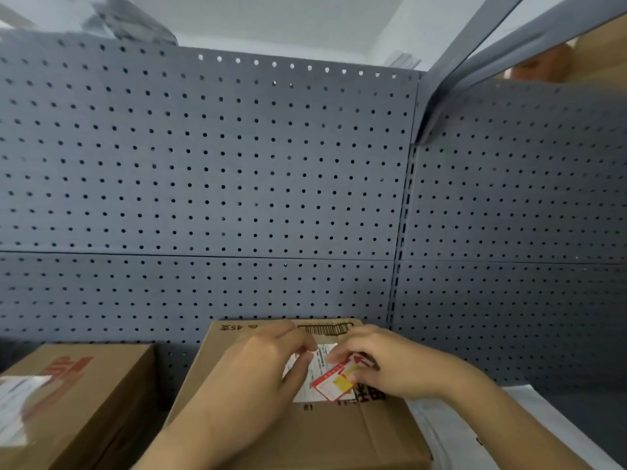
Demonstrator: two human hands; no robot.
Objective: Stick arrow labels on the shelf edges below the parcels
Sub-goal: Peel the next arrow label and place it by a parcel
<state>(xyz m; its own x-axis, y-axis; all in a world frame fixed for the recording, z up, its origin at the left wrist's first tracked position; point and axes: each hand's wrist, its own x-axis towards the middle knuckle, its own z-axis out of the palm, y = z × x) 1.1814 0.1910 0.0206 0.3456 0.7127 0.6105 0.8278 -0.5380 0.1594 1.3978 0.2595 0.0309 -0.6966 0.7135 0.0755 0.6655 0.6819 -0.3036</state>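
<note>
A grey pegboard point(237, 171) fills the view behind and above both hands, with a slotted upright point(402, 232) running down just above the right hand. Up and to the right of the hands a grey shelf point(502, 45) slants across the corner, and something brown sits on it, too blurred to name.

Beneath the hands lies a cardboard box point(305, 432), its top bearing a barcode point(327, 330) just beyond the fingertips and a white shipping slip point(314, 374) between the two hands. Well to the left of the left hand sits a second box point(81, 401) with red print and a pale slip on top. A white surface point(451, 432) shows under the right forearm.

The left hand point(258, 371) hovers over the box, fingers curled, thumb and forefinger closed to a narrow pinch at the edge of the label. The right hand point(390, 361) grips the arrow label point(336, 378), a red, white and yellow sticker, pinched between thumb and fingers. The label is tilted, its red arrow against the right fingers, above the shipping slip.
</note>
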